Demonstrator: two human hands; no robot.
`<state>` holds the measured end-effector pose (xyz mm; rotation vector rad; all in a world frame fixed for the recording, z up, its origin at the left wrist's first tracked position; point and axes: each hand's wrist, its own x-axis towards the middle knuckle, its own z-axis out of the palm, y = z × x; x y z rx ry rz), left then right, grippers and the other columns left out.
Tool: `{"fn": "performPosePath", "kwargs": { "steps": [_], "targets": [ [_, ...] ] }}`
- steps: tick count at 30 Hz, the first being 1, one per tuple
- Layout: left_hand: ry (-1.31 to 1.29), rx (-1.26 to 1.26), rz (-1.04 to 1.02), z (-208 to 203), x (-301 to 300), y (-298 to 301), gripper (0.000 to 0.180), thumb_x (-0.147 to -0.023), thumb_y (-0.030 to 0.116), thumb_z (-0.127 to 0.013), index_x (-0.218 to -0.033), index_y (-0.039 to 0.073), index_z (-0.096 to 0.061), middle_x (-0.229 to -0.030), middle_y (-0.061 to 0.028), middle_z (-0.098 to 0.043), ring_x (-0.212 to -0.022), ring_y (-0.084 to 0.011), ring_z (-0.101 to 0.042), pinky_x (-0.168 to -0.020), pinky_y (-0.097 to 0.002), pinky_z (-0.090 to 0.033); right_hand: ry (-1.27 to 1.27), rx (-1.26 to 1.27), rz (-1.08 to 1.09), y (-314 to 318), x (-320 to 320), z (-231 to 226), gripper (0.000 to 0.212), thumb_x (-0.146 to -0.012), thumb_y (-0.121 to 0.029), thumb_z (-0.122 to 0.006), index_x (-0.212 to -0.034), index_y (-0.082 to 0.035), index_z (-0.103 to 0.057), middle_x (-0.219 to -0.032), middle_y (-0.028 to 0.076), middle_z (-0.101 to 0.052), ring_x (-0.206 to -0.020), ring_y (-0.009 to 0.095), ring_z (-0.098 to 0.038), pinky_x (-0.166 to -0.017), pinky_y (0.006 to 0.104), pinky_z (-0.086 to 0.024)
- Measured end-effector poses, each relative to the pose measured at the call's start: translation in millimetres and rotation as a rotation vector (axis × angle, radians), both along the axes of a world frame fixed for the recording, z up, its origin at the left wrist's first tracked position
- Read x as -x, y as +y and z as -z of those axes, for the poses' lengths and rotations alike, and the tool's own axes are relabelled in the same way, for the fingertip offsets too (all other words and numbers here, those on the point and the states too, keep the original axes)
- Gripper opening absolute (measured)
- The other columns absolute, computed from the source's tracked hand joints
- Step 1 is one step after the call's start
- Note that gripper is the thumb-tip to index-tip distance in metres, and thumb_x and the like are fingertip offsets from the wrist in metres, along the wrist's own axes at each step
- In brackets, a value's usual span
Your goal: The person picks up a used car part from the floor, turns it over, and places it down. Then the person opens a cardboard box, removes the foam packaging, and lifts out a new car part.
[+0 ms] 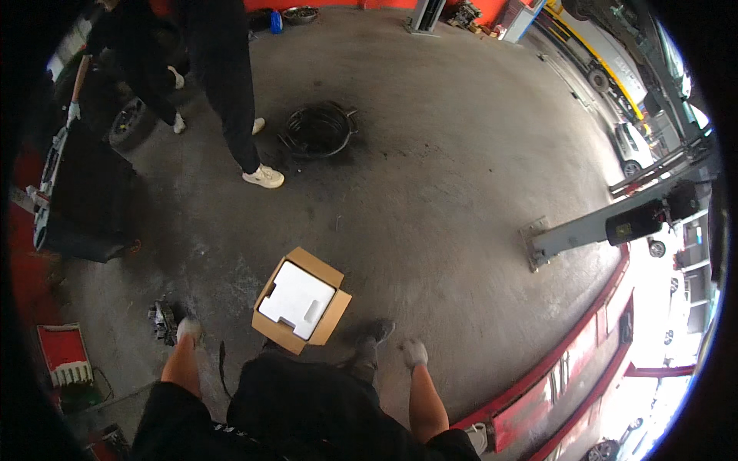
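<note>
Two people (223, 84): stood at upper left, the nearer beside a black basin (319, 131) on the floor.
Workshop floor (430, 207): held a cart (88, 200) on the left and a grey post (580, 234) on the right.
Box (332, 315): sat open-flapped just before the wearer's body, white foam (296, 296) filling it.
Cut off: both people's upper bodies ran past the rim; the box's base was hidden, and glare washed out the far right.
Left hand (188, 331): gloved, hung just beside a metal part (161, 321); grip and contact could not be told.
Right hand (415, 353): gloved, loosely open, held nothing visible, well apart from the left.
</note>
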<state>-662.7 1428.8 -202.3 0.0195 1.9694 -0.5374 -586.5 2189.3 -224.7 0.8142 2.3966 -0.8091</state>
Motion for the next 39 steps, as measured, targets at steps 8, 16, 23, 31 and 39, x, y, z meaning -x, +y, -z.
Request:
{"fn": "performPosePath", "kwargs": {
  "steps": [8,16,23,31,39],
  "targets": [
    [-0.01,-0.273,0.21,-20.0,-121.9,218.1,0.03,-0.096,0.027,-0.061,-0.117,0.01,-0.074,-0.122,-0.0086,-0.072,-0.114,-0.0319,-0.066,-0.092,-0.044,-0.054,-0.502,-0.045,-0.23,211.3,-173.1,97.0,0.024,-0.095,-0.025,-0.06,-0.111,-0.019,-0.076,-0.125,0.008,-0.071,-0.116,0.027,-0.068,-0.087,0.0398,-0.057],
    [0.504,-0.957,-0.836,-223.4,173.1,568.1,0.049,-0.094,0.039,-0.054,-0.13,0.007,-0.063,-0.122,-0.0227,-0.068,-0.117,-0.0389,-0.063,-0.101,-0.0458,-0.048,-0.368,-0.067,-0.54,251.9,-42.7,5.9,0.013,-0.093,-0.019,-0.062,-0.095,-0.012,-0.073,-0.094,0.01,-0.075,-0.095,0.027,-0.07,-0.082,0.0372,-0.057],
    [0.467,-1.006,-0.532,-159.1,133.7,605.7,0.045,-0.096,0.037,-0.05,-0.131,0.013,-0.064,-0.132,-0.0174,-0.064,-0.122,-0.0389,-0.06,-0.106,-0.045,-0.046,0.015,0.334,0.179,205.4,114.9,-38.7,0.026,-0.096,-0.029,-0.058,-0.087,-0.007,-0.068,-0.078,0.003,-0.065,-0.069,0.013,-0.057,-0.064,0.0325,-0.045],
    [0.372,-0.143,-1.08,-10.2,-20.5,410.9,0.042,-0.095,0.036,-0.052,-0.122,0.012,-0.074,-0.127,-0.0146,-0.07,-0.117,-0.034,-0.067,-0.096,-0.0466,-0.054,0.037,0.412,0.044,247.3,226.1,-14.3,0.027,-0.097,-0.031,-0.059,-0.107,-0.007,-0.065,-0.084,0.007,-0.066,-0.072,0.016,-0.059,-0.064,0.0334,-0.048],
    [0.78,-0.675,-1.74,-37.8,43.6,483.4,0.045,-0.091,0.035,-0.053,-0.12,0.003,-0.069,-0.108,-0.0187,-0.074,-0.098,-0.0331,-0.072,-0.09,-0.0424,-0.055,-0.222,0.462,0.304,411.5,342.1,87.3,0.043,-0.103,-0.044,-0.048,-0.128,-0.01,-0.056,-0.081,0.012,-0.059,-0.069,0.024,-0.057,-0.059,0.0403,-0.048]
  ]
}}
